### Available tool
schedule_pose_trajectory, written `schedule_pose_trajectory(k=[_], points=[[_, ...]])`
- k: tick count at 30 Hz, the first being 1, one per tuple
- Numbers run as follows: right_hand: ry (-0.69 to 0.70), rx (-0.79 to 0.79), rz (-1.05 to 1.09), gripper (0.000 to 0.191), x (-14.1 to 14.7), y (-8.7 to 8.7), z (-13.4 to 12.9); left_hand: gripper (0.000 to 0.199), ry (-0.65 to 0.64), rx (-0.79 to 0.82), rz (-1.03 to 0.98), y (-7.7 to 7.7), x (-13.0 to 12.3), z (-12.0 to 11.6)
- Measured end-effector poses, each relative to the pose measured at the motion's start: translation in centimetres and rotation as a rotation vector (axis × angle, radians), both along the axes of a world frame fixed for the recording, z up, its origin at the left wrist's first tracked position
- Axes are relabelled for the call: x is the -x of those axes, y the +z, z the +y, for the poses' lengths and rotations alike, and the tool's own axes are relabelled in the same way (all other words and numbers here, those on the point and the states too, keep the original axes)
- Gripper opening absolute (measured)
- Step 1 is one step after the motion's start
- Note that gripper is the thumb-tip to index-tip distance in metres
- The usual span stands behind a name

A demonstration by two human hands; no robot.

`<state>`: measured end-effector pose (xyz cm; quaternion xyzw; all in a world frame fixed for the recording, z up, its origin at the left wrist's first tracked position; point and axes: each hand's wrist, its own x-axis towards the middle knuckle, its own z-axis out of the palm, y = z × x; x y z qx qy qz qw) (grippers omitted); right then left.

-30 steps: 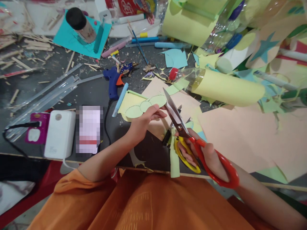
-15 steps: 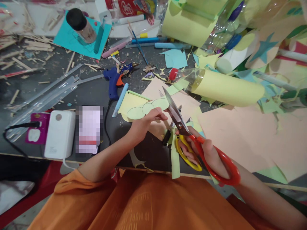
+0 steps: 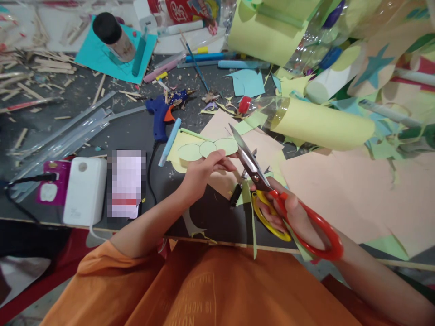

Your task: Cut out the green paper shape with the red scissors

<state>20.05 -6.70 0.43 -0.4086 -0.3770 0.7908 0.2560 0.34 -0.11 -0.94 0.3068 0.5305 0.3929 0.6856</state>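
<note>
My left hand (image 3: 200,177) pinches a pale green paper cutout (image 3: 189,153) at its lower edge. Dark outlines on the cutout mark a row of rounded shapes. In my right hand (image 3: 299,219) is a large pair of scissors (image 3: 251,164) with one red and one yellow handle loop. Its blades point up and away from me, slightly parted at the tips, beside the cutout's right end. I cannot tell whether paper lies between them. Below the blades dangles a thin green paper strip (image 3: 254,228), past the table edge. A black-handled tool (image 3: 235,194) lies partly covered nearby.
Beyond my left hand lie a blue glue gun (image 3: 159,117) and a light blue marker (image 3: 170,141). A phone (image 3: 125,183) and white power bank (image 3: 84,190) sit at left. A yellow-wrapped bottle (image 3: 326,124) lies at right, above a large peach sheet (image 3: 343,194). Scraps and sticks litter the table.
The cutout has tilted and risen slightly in my left hand. The scissors' handles have shifted a little to the right. The hanging green strip has turned edge-on and looks narrower.
</note>
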Motion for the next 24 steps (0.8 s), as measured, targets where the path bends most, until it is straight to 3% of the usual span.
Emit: schedule_pose_trajectory(k=[7,14,24], points=[[0.032,0.007,-0.056,0.065,-0.7,0.8,0.2,0.024,0.049,-0.043,-0.003,0.5,-0.2,0.4],[0.044,0.030,-0.044,0.071,-1.4,0.1,-0.1,0.017,0.085,-0.075,0.000,0.2,0.0,0.5],[0.083,0.037,-0.130,0.063,-1.6,1.2,-0.1,0.016,0.091,-0.117,-0.023,0.2,0.1,0.7]])
